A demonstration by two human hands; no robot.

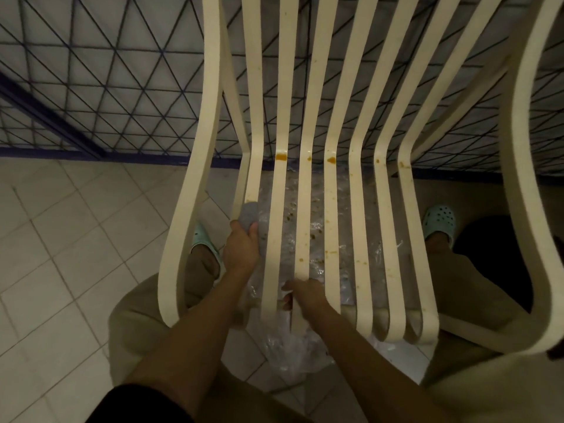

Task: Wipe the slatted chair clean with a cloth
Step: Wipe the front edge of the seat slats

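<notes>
A cream slatted chair (360, 190) fills the view, its slats running from the backrest down to the seat front. Orange-brown stains (281, 157) dot several slats near the bend. My left hand (239, 247) grips a grey cloth (248, 213) and holds it against the leftmost seat slat. My right hand (308, 297) sits near the seat's front edge with its fingers curled round a slat; the slats partly hide them.
Clear plastic sheeting (305, 355) with brown spots lies on the tiled floor (61, 239) under the seat. A dark blue metal grille (106, 71) stands behind the chair. My feet in pale green clogs (439, 219) stand on either side.
</notes>
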